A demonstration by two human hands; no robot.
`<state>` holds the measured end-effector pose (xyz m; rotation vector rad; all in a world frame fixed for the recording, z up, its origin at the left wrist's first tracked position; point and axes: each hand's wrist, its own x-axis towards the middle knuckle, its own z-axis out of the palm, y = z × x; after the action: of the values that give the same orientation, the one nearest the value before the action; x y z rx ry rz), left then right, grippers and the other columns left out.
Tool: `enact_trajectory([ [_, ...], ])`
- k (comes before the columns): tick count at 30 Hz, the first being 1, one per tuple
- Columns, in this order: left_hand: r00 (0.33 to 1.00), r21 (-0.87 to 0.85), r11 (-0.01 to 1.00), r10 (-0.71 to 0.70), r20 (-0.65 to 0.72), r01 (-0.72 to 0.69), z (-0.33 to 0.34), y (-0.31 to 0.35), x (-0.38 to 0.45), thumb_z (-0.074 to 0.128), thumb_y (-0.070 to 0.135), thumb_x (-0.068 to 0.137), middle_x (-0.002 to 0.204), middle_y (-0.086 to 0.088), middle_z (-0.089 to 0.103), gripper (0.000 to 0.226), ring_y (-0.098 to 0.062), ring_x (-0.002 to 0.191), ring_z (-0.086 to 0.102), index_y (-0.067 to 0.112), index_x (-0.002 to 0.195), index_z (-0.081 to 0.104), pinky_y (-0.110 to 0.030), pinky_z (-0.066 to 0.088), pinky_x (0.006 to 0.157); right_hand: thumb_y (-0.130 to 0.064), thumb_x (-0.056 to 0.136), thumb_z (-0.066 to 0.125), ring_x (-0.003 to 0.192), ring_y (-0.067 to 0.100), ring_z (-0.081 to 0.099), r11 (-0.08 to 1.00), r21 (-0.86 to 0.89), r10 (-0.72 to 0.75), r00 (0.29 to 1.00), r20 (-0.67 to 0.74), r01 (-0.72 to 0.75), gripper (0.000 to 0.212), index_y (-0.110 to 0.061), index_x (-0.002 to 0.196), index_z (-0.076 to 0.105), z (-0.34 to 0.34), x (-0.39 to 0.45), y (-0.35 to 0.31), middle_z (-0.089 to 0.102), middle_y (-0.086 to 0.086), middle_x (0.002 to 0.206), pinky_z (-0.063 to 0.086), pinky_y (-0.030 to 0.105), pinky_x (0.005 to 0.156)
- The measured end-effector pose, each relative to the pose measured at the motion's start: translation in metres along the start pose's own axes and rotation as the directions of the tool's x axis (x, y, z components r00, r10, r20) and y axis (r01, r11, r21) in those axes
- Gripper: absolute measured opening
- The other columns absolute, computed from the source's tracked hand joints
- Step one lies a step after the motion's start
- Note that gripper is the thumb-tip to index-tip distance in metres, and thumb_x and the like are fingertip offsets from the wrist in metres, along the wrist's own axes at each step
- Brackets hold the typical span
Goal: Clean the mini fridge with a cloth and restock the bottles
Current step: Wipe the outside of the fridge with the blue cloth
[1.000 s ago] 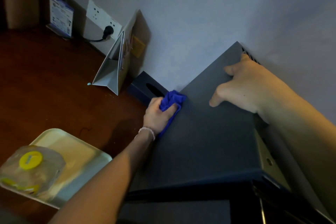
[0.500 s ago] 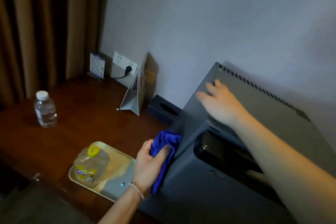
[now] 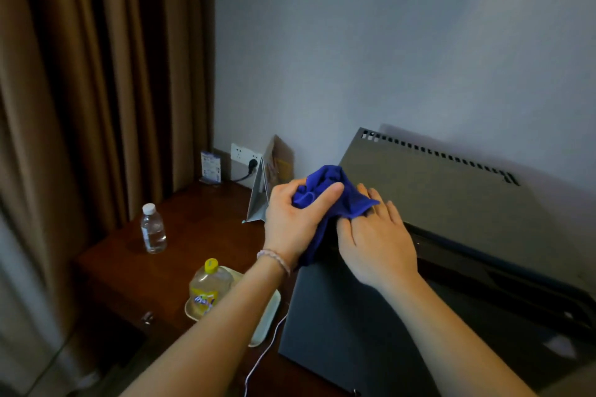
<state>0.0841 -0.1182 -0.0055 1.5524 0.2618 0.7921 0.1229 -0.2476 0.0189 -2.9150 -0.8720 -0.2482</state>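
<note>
You're gripping the bunched blue cloth (image 3: 325, 193) w/ your left hand (image 3: 295, 222) at the mini fridge (image 3: 445, 203) top's front-left corner; your right hand (image 3: 375, 240) is lying beside it, fingers straight, tips under the cloth. The fridge is sitting on the wooden desk (image 3: 193, 235) against the wall. Left of it, the yellow-capped bottle (image 3: 209, 288), yellowish inside, is standing on the tray (image 3: 266, 319); the clear water bottle (image 3: 153, 229) is standing farther back.

Left hand (image 3: 292, 222) gripping blue cloth (image 3: 325, 193) at mini fridge (image 3: 451, 203) top's left corner; right hand (image 3: 377, 245) lying flat beside it, fingertips touching the cloth.
</note>
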Motion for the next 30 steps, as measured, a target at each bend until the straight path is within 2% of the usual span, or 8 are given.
enact_trajectory([
  [3,0.992,0.038,0.997,-0.058,-0.114,0.063,0.007,-0.008,-0.002,0.082,0.064,0.062,0.104,0.012,0.062,0.040,0.000,0.088,0.062,0.034,0.084,0.068,-0.031,0.054,0.085,-0.039,0.104,0.017,0.155,0.021,0.006,1.000,-0.005,-0.010,1.000,-0.018,0.009,0.059,-0.023,0.161,0.012,0.003,-0.002,0.001,0.012,0.005,0.168,0.006,0.041,0.126],
  [7,0.975,-0.075,0.991,-0.127,-0.185,0.114,0.012,-0.022,-0.002,0.080,0.063,0.061,0.102,0.004,0.068,0.051,-0.012,0.092,0.066,0.027,0.096,0.069,-0.045,0.056,0.089,-0.044,0.100,0.006,0.155,0.023,0.009,0.999,-0.029,-0.023,0.999,-0.049,0.022,0.065,-0.021,0.160,0.019,0.004,-0.005,0.001,0.016,0.008,0.167,0.007,0.043,0.126],
  [11,0.968,-0.208,0.962,-0.206,-0.140,0.175,0.010,-0.038,0.001,0.083,0.057,0.066,0.098,-0.005,0.072,0.047,-0.025,0.091,0.069,0.024,0.096,0.071,-0.052,0.057,0.085,-0.058,0.092,-0.007,0.154,0.025,0.012,0.995,-0.096,-0.022,0.996,-0.091,0.014,0.084,-0.017,0.159,0.021,0.009,-0.008,-0.005,0.020,0.010,0.166,0.009,0.045,0.126],
  [15,0.955,-0.372,0.896,-0.288,-0.075,0.241,0.006,-0.056,0.007,0.082,0.048,0.070,0.098,-0.004,0.076,0.046,-0.024,0.094,0.072,0.019,0.105,0.073,-0.045,0.058,0.088,-0.063,0.093,-0.008,0.153,0.027,0.016,0.988,-0.154,-0.011,0.993,-0.117,-0.007,0.087,-0.014,0.159,0.022,0.012,-0.004,-0.008,0.022,0.011,0.165,0.014,0.047,0.125],
  [19,0.918,-0.297,0.883,-0.393,-0.048,0.363,0.004,-0.106,-0.007,0.075,0.059,0.064,0.096,-0.009,0.072,0.046,-0.032,0.088,0.068,0.024,0.095,0.073,-0.048,0.056,0.084,-0.066,0.096,-0.006,0.152,0.029,0.022,0.972,-0.232,-0.001,0.989,-0.148,-0.033,0.089,-0.009,0.157,0.024,0.017,-0.003,-0.008,0.027,0.013,0.163,0.021,0.048,0.123],
  [22,0.869,-0.261,0.846,-0.492,-0.046,0.465,0.000,-0.154,-0.023,0.078,0.059,0.062,0.102,-0.009,0.072,0.045,-0.032,0.095,0.069,0.029,0.095,0.071,-0.058,0.053,0.089,-0.066,0.098,-0.002,0.148,0.030,0.031,0.960,-0.271,0.014,0.982,-0.186,-0.065,0.088,-0.008,0.155,0.032,0.019,-0.002,-0.010,0.035,0.014,0.159,0.029,0.049,0.120],
  [26,0.813,-0.204,0.804,-0.579,-0.062,0.558,-0.003,-0.205,-0.041,0.075,0.061,0.062,0.101,-0.006,0.072,0.053,-0.028,0.093,0.069,0.023,0.099,0.067,-0.055,0.054,0.088,-0.065,0.100,-0.001,0.145,0.031,0.037,0.952,-0.293,0.021,0.970,-0.243,-0.094,0.087,-0.006,0.152,0.038,0.023,0.000,-0.011,0.041,0.015,0.156,0.034,0.049,0.117],
  [30,0.780,-0.163,0.782,-0.619,-0.091,0.601,-0.006,-0.253,-0.063,0.072,0.062,0.063,0.092,-0.006,0.073,0.046,-0.029,0.087,0.069,0.024,0.088,0.068,-0.055,0.054,0.084,-0.064,0.101,0.003,0.143,0.031,0.040,0.949,-0.301,0.003,0.957,-0.291,-0.095,0.085,-0.005,0.150,0.041,0.029,0.002,-0.012,0.044,0.015,0.154,0.037,0.049,0.115],
])
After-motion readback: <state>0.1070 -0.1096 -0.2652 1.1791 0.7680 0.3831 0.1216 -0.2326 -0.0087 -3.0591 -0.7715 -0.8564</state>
